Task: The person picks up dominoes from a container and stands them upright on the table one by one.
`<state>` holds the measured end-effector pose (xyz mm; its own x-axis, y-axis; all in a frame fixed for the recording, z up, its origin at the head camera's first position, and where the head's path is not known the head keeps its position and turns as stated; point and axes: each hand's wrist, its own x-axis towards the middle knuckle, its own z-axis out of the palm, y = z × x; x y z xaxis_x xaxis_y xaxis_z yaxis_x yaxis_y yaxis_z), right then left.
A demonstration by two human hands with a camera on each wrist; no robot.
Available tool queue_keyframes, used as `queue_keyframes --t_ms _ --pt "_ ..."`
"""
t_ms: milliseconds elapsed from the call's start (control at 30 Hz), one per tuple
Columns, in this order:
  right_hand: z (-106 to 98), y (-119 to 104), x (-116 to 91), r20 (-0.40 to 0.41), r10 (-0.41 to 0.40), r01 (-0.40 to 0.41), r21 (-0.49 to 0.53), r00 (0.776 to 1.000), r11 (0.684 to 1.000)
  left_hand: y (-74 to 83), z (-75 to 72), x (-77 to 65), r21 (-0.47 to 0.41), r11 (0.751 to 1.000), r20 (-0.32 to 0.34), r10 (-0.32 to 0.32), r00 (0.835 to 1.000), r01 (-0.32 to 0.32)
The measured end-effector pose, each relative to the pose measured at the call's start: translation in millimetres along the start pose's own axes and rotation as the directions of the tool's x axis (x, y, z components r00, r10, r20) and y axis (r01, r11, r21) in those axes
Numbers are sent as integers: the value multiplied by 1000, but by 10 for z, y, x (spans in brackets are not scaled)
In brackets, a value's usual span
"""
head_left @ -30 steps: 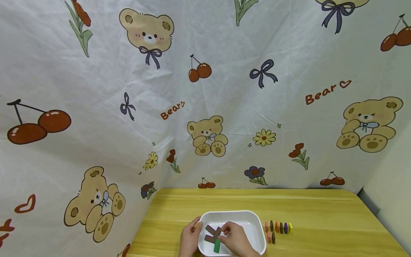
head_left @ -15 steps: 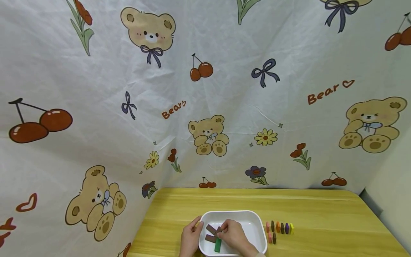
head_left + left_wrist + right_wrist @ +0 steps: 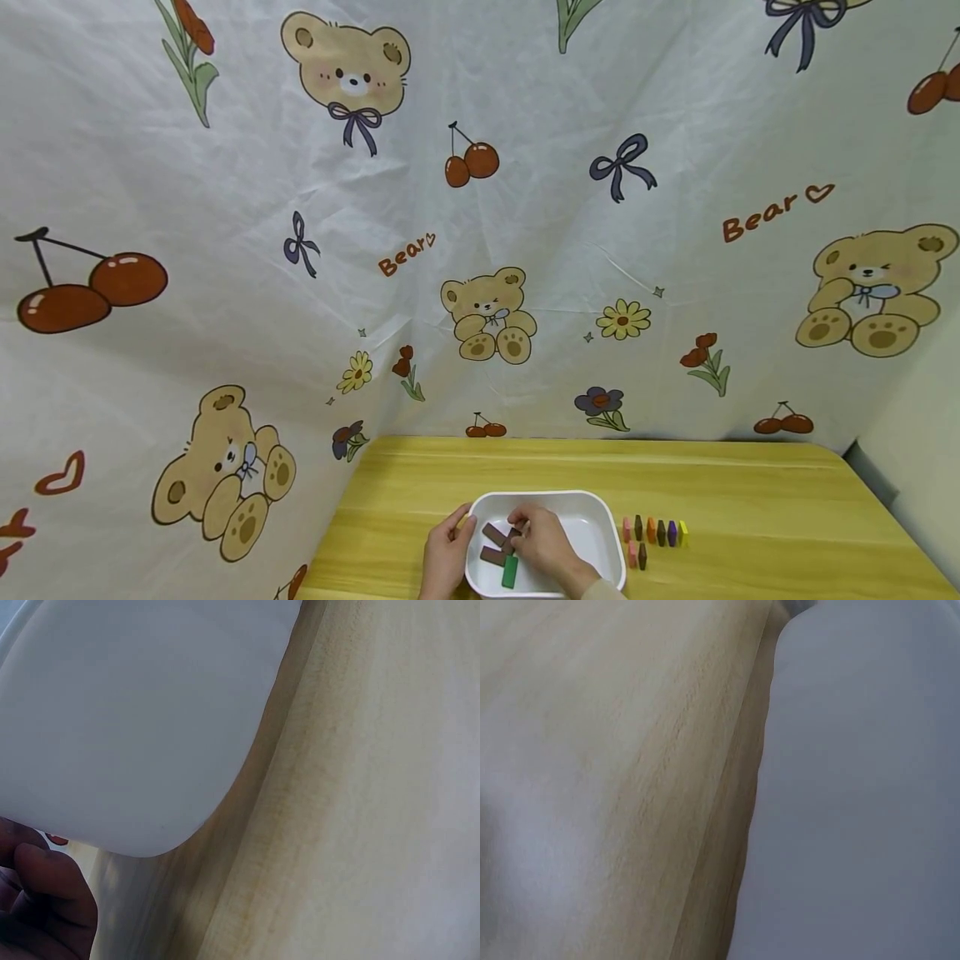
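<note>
In the head view, my left hand (image 3: 446, 554) holds the left rim of a white tray (image 3: 596, 498), thumb over the edge. My right hand (image 3: 551, 546) reaches inside, thumb and fingers pinching a brown block (image 3: 512, 543), partly hidden by the fingers. Two more small rectangular brown blocks, an upper one (image 3: 494, 534) and a lower one (image 3: 492, 556), lie just left of it. A green block (image 3: 510, 572) lies below, near the pinched one. In the left wrist view, curled fingers of my left hand (image 3: 52, 896) show beside a white rounded surface. The right wrist view shows no hand.
Right of the tray, several small coloured blocks stand in a row, with a yellow block (image 3: 683, 533) at its end. Nearer me stand a pink block (image 3: 632, 554) and a dark block (image 3: 642, 556). Behind the wooden table (image 3: 420, 483) hangs a bear-printed cloth (image 3: 555, 250).
My right hand's fingers have shifted slightly over the brown block, which sits close above the green one. The left hand keeps its hold on the tray. The head view has shifted a little.
</note>
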<state>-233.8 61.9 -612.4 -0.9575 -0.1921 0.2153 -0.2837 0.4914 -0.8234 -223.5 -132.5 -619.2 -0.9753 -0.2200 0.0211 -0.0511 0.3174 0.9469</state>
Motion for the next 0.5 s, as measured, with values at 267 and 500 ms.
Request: queue_keyframes --t_ms 267,500 --pt "29 32 26 79 -40 39 11 996 999 4 -17 2 3 1000 11 5 1000 -5" --pt "24 56 16 130 -92 96 -27 987 995 -6 -5 9 10 1000 3 28 1000 -28"
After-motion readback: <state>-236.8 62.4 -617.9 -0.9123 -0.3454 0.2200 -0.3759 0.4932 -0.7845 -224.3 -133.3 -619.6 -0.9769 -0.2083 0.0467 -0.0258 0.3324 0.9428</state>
